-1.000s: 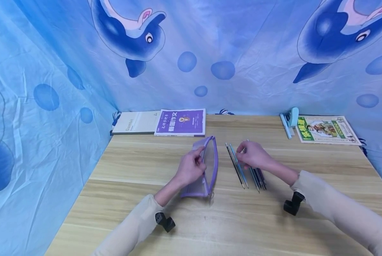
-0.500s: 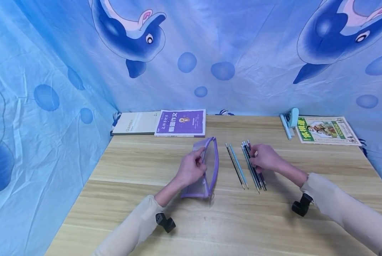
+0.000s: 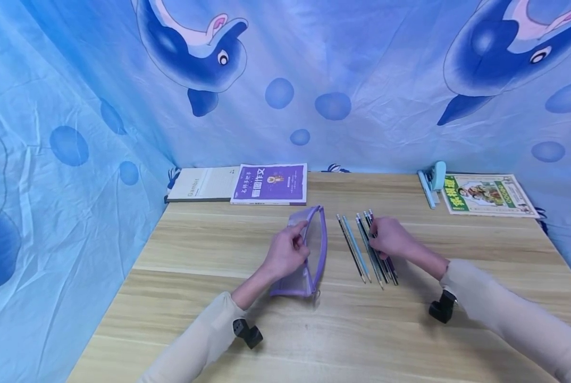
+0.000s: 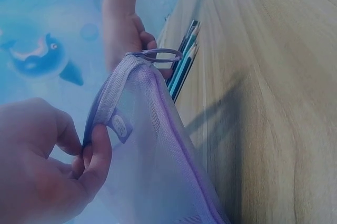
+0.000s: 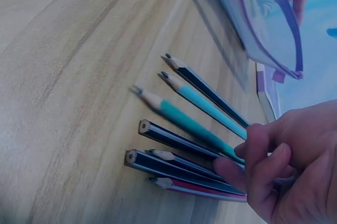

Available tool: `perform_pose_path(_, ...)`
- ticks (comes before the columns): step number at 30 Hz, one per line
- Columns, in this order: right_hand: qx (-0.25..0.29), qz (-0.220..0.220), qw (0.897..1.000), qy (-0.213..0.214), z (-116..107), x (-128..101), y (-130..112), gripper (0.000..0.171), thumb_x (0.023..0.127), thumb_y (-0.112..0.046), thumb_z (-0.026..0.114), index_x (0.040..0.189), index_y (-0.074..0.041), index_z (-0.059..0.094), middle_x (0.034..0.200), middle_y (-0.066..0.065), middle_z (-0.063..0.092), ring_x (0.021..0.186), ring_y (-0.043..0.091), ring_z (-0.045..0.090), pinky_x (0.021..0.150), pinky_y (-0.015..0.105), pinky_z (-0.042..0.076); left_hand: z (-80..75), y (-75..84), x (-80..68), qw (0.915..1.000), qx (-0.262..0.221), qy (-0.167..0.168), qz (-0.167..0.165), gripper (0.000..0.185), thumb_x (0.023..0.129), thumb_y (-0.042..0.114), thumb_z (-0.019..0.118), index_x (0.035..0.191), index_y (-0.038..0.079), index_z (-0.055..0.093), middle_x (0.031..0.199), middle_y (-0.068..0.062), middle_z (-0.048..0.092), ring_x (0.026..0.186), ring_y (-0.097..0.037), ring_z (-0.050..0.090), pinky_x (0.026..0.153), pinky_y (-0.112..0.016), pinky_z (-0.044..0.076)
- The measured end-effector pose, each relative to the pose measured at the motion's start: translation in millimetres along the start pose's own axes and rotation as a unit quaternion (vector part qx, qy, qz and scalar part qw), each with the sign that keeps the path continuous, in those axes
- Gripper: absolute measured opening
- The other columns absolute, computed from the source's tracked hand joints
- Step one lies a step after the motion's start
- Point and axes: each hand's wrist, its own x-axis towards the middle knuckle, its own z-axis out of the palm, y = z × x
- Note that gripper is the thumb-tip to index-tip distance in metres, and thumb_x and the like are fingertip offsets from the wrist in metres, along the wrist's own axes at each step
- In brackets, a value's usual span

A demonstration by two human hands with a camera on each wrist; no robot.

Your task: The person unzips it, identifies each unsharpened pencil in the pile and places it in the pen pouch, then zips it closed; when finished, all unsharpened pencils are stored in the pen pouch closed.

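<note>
— What has the left hand (image 3: pixel 285 254) got from where you stand?

— It pinches the upper edge of the translucent purple mesh pencil pouch (image 3: pixel 309 250), thumb and curled fingers closed on the fabric by the zip end. The pouch stands on its long edge on the pale wooden tabletop (image 3: pixel 209 298), mouth turned toward the pencils.

— And the right hand (image 3: pixel 389 238)?

— It rests over the row of sharpened wooden pencils (image 3: pixel 369 250), fingers bent down, the tips touching the shafts. From its wrist view, the thumb and forefinger close round a turquoise pencil (image 5: pixel 184 120) in the group; the others lie flat beside it, navy ones, another pale blue, one reddish at the far side.

— Where do the pencils lie?

— Mid-table, just to the right of the pouch, apart from it, points toward the person.

— Anything else on the table?

— At the back edge, a purple paperback book (image 3: pixel 270 183) next to a cream notebook (image 3: pixel 203 184); at the back right a green picture book (image 3: pixel 488 194) with a light-blue stapler (image 3: pixel 433 181) touching its left side. A blue dolphin-print cloth (image 3: pixel 314 80) hangs behind.
</note>
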Motion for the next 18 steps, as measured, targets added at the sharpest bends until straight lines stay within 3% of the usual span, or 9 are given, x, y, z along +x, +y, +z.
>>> perform_pose_path(5,-0.062,-0.017,0.998,0.016,6.4,3.3,-3.6,0.004,0.086,0.002,0.062,0.086,0.004,0.058,0.06,0.007,0.058,0.045,0.016,0.058,0.044,0.028,0.049,0.2,-0.4,-0.6,0.9999,-0.007,0.002,0.008,0.063,0.074,-0.012,0.063,0.136,-0.014,0.051,0.075,-0.002,0.054,0.064,-0.011,0.051,0.053,-0.022,0.05)
perform_pose_path(11,-0.111,-0.005,0.994,0.014,10.9,8.5,-6.0,0.018,0.085,-0.003,0.064,0.071,-0.005,0.052,0.053,0.005,0.056,0.041,0.015,0.055,0.04,0.024,0.042,-0.1,-0.4,-0.5,0.9999,-0.015,-0.001,0.005,0.063,0.074,-0.012,0.063,0.136,-0.014,0.051,0.075,-0.002,0.054,0.063,-0.011,0.051,0.052,-0.023,0.051)
perform_pose_path(18,-0.089,-0.006,0.996,-0.004,9.2,15.6,-4.4,0.023,0.081,-0.001,0.064,0.062,-0.007,0.052,0.049,0.003,0.056,0.042,0.015,0.055,0.043,0.023,0.043,-0.3,-0.2,0.1,0.9999,-0.013,-0.004,0.001,0.063,0.075,-0.012,0.063,0.136,-0.014,0.05,0.075,-0.002,0.054,0.062,-0.011,0.052,0.052,-0.023,0.051)
